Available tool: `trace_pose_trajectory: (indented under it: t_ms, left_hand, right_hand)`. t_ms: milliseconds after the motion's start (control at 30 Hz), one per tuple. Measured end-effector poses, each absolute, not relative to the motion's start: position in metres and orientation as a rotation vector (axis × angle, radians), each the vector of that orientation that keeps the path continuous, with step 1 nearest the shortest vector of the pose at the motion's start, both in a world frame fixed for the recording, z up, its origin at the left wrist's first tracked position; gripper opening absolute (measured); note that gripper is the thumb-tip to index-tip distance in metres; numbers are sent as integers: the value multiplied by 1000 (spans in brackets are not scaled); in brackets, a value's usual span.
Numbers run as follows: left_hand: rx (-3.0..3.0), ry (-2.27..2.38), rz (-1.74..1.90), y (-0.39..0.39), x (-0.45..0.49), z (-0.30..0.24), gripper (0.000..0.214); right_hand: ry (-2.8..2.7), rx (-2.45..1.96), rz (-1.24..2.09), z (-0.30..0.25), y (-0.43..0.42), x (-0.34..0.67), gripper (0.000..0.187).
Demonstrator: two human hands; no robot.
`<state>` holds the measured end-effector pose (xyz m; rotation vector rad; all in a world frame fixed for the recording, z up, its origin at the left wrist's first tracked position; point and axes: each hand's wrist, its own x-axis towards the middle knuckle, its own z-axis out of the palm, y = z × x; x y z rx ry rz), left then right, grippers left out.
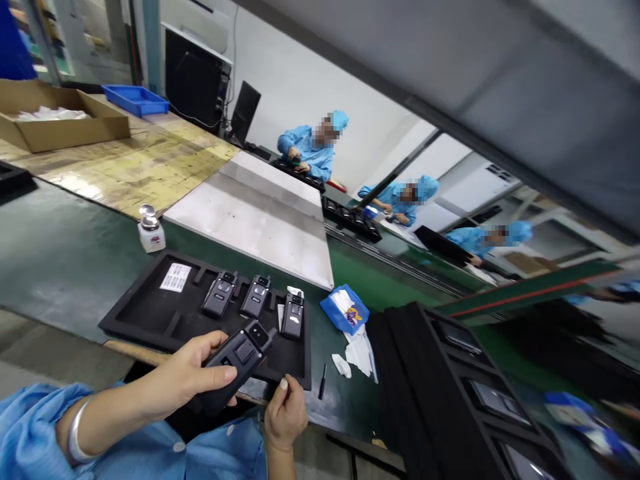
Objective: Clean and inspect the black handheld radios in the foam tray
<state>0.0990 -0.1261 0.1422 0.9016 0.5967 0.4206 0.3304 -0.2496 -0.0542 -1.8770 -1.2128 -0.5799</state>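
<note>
My left hand [193, 377] is closed around a black handheld device [235, 363], holding it tilted above the near edge of a black foam tray [145, 310]. My right hand [285, 417] sits just below and right of the device, its fingers pinched together on something too small to make out. Three similar black devices [255, 297] lie in slots of the tray. A white label [175, 277] is stuck on the tray's left part.
A small white bottle [151, 230] stands behind the tray. A blue packet of wipes [345, 308] and loose white wipes [357, 353] lie to the right. A stack of black trays [465, 387] with devices rises at right. Three other people work along the conveyor. A cardboard box [55, 117] is far left.
</note>
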Motion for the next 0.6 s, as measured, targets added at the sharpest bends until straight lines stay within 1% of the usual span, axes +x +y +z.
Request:
trace_pose_trajectory:
  t_ms: [200,333,433,533,600]
  left_hand:
    - [993,661,361,-110,88,120,43]
    - [1005,671,306,-96,87,97,46]
    - [983,694,288,-86,91,80,51]
    - [951,793,356,-80,94,65,51]
    - [947,838,405,-76,96,56,51]
  right_hand:
    - [-1192,-1947,-644,-52,-235,326,27]
    - [-1135,-2022,-600,-48,-229,319,32]
    - [-1108,-2050,-517,-37,-237,318,32]
    - [-1033,-2102,-467,-22,-256,343,32]
    - [-912,-2172,-502,-12,-268,379,37]
